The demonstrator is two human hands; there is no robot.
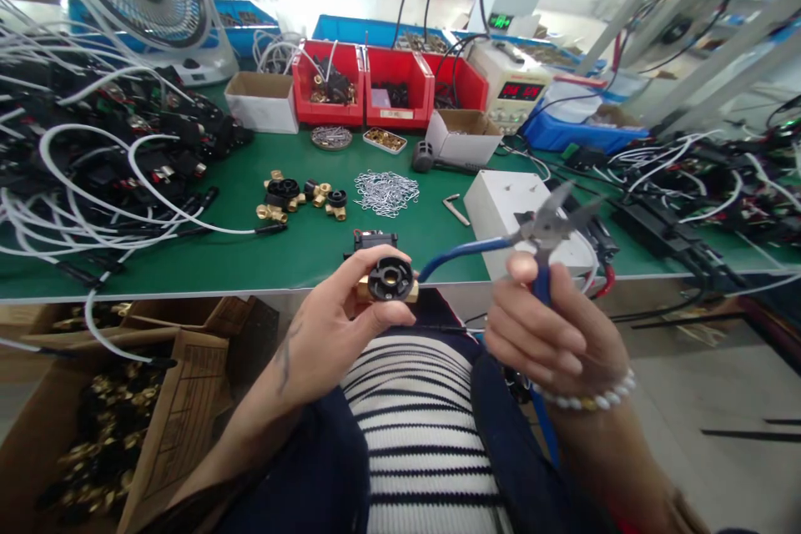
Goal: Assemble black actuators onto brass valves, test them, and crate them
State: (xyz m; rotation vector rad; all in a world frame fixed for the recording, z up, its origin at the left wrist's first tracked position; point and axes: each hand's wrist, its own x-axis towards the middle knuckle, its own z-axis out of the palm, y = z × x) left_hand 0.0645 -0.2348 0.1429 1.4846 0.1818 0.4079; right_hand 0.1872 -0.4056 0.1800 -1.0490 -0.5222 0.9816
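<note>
Nearer the camera than a pile of silver clips (386, 192) on the green bench (300, 254), the left hand (331, 325) pinches a brass fitting (390, 278), its round black face recessed, gold at the center, brass-colored metal showing either side. Well apart, nearer and to the pile's right, the right hand (551, 334) grips open-jawed pliers (546, 227), blue handles spread. Similar black-and-gold parts (284, 190) lie left of the pile.
</note>
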